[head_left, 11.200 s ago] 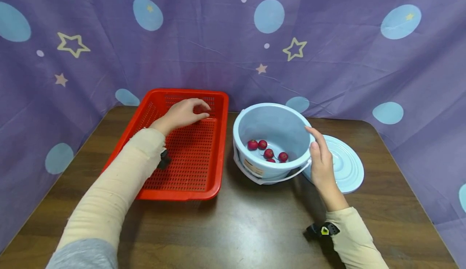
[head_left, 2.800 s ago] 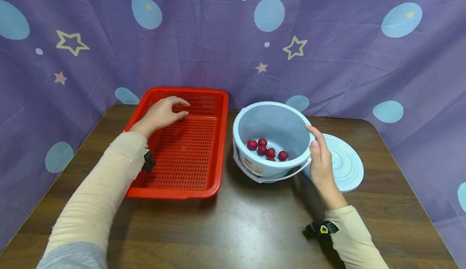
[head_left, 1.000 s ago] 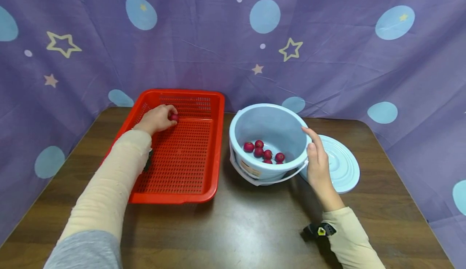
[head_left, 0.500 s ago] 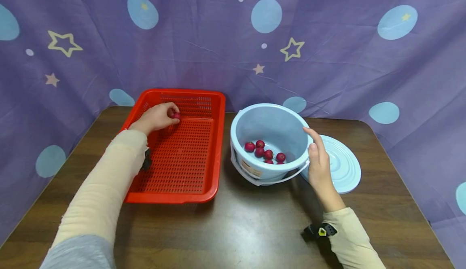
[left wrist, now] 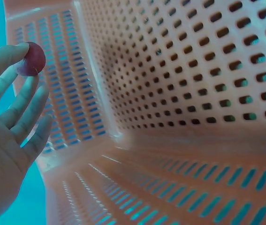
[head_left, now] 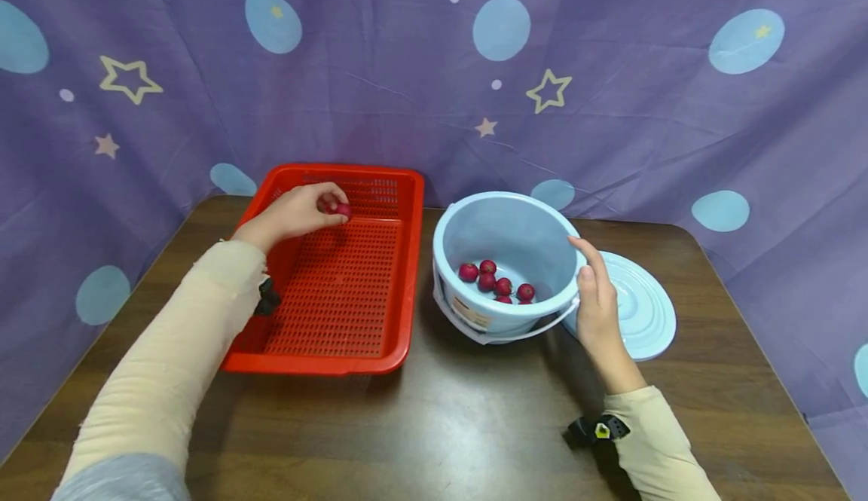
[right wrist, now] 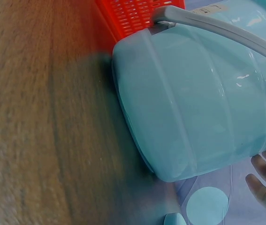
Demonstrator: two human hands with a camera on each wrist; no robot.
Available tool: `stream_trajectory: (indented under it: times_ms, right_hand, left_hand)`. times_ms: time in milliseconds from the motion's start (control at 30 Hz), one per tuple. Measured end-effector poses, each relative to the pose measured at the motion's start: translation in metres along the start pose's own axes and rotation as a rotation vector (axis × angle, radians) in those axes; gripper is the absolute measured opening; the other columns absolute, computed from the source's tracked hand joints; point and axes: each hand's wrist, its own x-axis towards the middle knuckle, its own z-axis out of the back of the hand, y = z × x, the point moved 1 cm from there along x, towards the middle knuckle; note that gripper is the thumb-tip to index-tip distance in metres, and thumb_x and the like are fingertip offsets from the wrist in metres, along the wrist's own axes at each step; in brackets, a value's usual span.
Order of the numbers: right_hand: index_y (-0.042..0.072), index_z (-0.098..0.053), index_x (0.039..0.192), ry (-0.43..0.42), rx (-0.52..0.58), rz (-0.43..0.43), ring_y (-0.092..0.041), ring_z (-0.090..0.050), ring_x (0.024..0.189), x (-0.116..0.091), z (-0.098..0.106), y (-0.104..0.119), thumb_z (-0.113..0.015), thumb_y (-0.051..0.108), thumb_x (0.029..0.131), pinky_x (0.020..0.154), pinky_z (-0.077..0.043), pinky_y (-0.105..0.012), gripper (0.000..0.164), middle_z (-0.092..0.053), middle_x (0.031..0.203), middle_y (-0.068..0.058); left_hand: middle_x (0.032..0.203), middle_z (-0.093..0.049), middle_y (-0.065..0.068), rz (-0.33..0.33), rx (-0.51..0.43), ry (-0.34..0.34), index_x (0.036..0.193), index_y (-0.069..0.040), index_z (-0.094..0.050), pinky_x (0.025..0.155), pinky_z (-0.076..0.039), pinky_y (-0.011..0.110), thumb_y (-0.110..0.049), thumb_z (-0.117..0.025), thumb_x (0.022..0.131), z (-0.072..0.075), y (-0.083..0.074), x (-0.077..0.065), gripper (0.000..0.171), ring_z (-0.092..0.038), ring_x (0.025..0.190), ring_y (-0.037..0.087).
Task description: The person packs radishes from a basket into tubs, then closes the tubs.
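My left hand [head_left: 298, 209] is over the back part of the red perforated plastic basket [head_left: 404, 313]. Between thumb and fingertips it pinches a small round radish [head_left: 342, 210]; in the left wrist view the radish [left wrist: 32, 59] appears clear of the basket's mesh. To the right stands a light blue bucket [head_left: 522, 222] without its lid, with several red radishes [head_left: 487, 282] on its bottom. My right hand [head_left: 598, 305] rests against the bucket's right rim, index finger and thumb fairly straight. The right wrist view has its fingers [right wrist: 264, 187] beside the bucket's outer wall.
The bucket's round blue lid [head_left: 640, 305] lies on the wooden table [head_left: 461, 426], right of the bucket and partly behind my right hand. A white bail handle [head_left: 484, 335] hangs down the bucket's front. A purple patterned curtain [head_left: 407, 71] closes off the back.
My left hand, bare-fingered over the basket 2.8 s ago, has since taken hold of a radish and moved slightly up and right. Radishes in the bucket are more than 11.2 s ago. My right hand stays put.
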Motion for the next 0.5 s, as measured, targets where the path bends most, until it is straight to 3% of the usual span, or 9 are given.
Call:
stream_trajectory:
  times_ms: [500]
  right_hand:
    - [0.007, -0.050, 0.143, 0.007, 0.006, -0.002, -0.008, -0.043, 0.127, 0.002, 0.001, -0.002, -0.033, 0.020, 0.104, 0.103, -0.033, -0.020, 0.045, -0.050, 0.145, -0.011]
  left_hand:
    - [0.103, -0.065, 0.003, -0.074, 0.039, -0.019, 0.113, -0.018, -0.065, 0.083, -0.047, 0.045, -0.029, -0.075, 0.089, 0.008, -0.041, -0.011, 0.029, -0.062, 0.094, 0.021]
